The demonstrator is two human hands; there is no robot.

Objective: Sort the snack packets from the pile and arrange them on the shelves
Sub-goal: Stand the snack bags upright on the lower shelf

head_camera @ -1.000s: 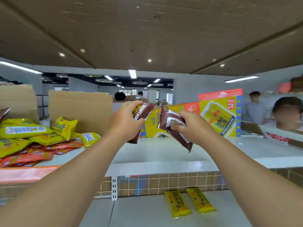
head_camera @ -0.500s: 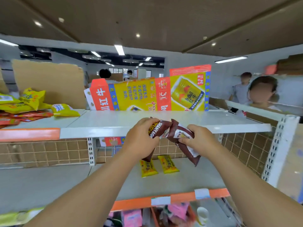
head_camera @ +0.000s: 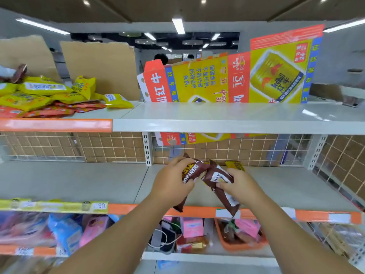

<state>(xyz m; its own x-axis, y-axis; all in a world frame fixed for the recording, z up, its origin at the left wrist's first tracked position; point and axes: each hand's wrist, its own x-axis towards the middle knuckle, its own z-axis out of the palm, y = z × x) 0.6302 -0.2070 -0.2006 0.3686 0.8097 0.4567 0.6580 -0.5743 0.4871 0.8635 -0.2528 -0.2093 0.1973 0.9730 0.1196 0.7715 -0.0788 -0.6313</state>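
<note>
Down they've come: left hand [head_camera: 171,184] gripping a brown packet [head_camera: 194,171], right hand [head_camera: 240,184] gripping a second brown packet [head_camera: 219,177], both now low over the middle shelf [head_camera: 79,180], so placement looks next!

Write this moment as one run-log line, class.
left hand: grips brown packet | right hand: grips second brown packet | place: over middle shelf | pile: top shelf, left
</note>
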